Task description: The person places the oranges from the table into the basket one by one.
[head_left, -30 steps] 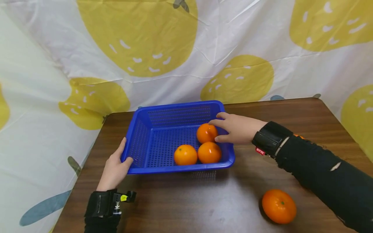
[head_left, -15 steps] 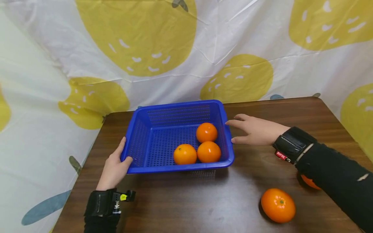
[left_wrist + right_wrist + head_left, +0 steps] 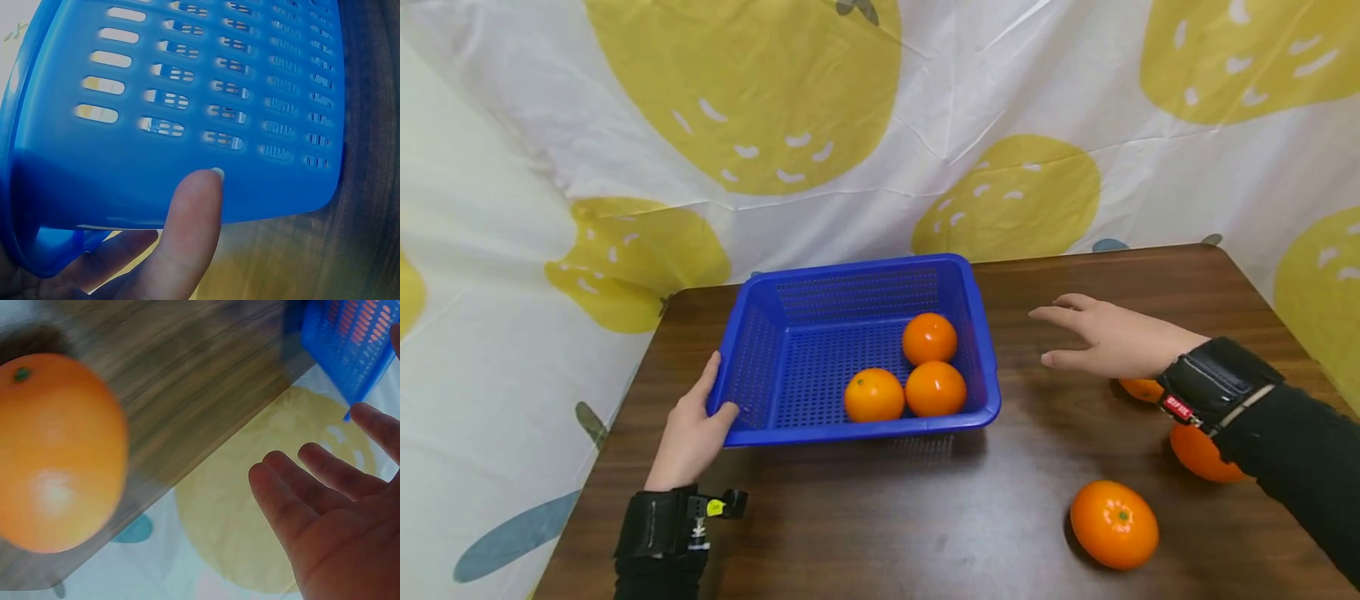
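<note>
My left hand (image 3: 688, 435) grips the left side of a blue plastic basket (image 3: 857, 433) with perforated walls. In the left wrist view the thumb (image 3: 195, 228) lies against the basket wall (image 3: 125, 169), with other fingers beyond its edge. Three oranges sit at the basket's right end: one at the back (image 3: 929, 338), an orange at the front right (image 3: 936, 389) and an orange left of it (image 3: 874, 395). Right of the basket my right hand (image 3: 1112, 337) hovers over the table, fingers spread, holding nothing. Close by in the right wrist view is an orange (image 3: 59, 453) on the table.
On the brown wooden table (image 3: 925, 517), three oranges lie to the right: one near the front (image 3: 1114, 525), an orange beside the sleeve (image 3: 1204, 454) and a partly hidden orange (image 3: 1141, 389) under the right wrist. A white cloth with yellow fruit prints (image 3: 1007, 200) hangs behind.
My right hand has moved from over the oranges in the basket out to the right, uncovering oranges on the table. My left hand and the basket stay in place.
</note>
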The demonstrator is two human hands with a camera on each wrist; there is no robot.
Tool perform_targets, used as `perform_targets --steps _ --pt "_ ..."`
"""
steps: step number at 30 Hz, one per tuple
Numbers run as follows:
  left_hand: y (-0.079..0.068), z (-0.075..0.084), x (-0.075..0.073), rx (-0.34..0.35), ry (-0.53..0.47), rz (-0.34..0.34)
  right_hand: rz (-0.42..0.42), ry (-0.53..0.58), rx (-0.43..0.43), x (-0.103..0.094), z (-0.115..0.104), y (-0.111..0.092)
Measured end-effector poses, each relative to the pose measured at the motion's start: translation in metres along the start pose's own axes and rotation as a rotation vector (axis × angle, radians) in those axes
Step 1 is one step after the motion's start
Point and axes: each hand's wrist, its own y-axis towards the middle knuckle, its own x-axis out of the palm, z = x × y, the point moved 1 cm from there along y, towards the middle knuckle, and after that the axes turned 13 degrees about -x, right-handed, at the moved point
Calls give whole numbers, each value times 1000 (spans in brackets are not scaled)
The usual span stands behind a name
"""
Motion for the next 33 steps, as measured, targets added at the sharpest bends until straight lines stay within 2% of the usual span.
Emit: perform_targets --steps 15,20,33 --pt "2 -1 0 25 21 39 -28 4 64 1 22 -34" --pt "2 0 0 20 14 31 -36 -7 98 3 31 -42" --pt "2 -2 0 24 6 24 -35 -19 120 10 45 -60"
